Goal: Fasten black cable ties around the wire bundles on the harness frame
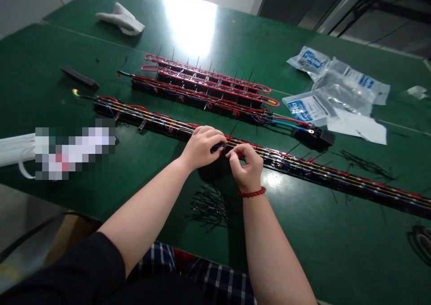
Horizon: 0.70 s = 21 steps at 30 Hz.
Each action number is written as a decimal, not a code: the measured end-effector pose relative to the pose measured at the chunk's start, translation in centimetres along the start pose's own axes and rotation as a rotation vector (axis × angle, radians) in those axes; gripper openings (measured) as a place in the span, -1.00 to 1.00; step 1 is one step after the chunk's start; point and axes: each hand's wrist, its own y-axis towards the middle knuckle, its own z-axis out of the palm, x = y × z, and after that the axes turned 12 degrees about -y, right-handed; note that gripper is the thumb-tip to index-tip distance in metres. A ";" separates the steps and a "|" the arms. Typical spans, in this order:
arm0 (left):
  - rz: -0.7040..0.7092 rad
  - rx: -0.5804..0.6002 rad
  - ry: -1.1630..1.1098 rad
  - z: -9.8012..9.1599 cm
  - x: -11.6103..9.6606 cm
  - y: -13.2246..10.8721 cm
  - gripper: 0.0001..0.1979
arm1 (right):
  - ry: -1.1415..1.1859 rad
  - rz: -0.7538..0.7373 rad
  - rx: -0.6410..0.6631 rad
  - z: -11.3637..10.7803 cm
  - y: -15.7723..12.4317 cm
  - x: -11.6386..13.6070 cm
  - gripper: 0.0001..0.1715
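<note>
Red-wired black bar (303, 167) runs beneath the left hand (202, 147), curled over it, while the right hand (246, 167) pinches a thin blue wire (218, 146).

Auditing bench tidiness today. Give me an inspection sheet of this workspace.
Surface: green workbench top, glare at far end.
Job's things: long wired black strip under both hands; shorter wired strips beyond, with upright pins.
Clutter: loose black cable ties, opened plastic bags, white glove.
Grippers: left hand curled over the strip; right hand pinching at it, red bead bracelet.
Cables: red, blue and yellow wires along the strips; red and blue leads reach a black block.
Surroundings: grey floor at lower left.
</note>
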 end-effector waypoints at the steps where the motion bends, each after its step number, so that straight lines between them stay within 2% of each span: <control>1: -0.001 -0.002 -0.001 0.0 0.0 0.0 -0.85 | -0.005 -0.002 0.006 0.0 -0.1 0.1 -0.88; 7: 0.000 -0.008 -0.015 0.1 0.1 0.0 -0.87 | -0.085 -0.012 -0.024 0.4 -0.5 -0.1 -0.93; 10: -0.003 -0.009 -0.026 0.0 0.1 0.0 -0.87 | -0.053 0.013 0.006 0.5 -0.3 -0.4 -0.68; 11: -0.002 -0.009 -0.029 0.0 0.1 -0.1 -0.87 | -0.048 0.009 0.018 0.6 -0.3 -0.5 -0.68; 15: 0.015 -0.015 -0.042 0.0 0.0 -0.1 -0.88 | -0.073 -0.071 0.012 0.7 0.0 -0.6 -0.96; 21: 0.003 -0.001 -0.024 0.0 0.0 -0.1 -0.89 | -0.026 -0.091 0.003 0.6 -0.1 -0.7 -0.94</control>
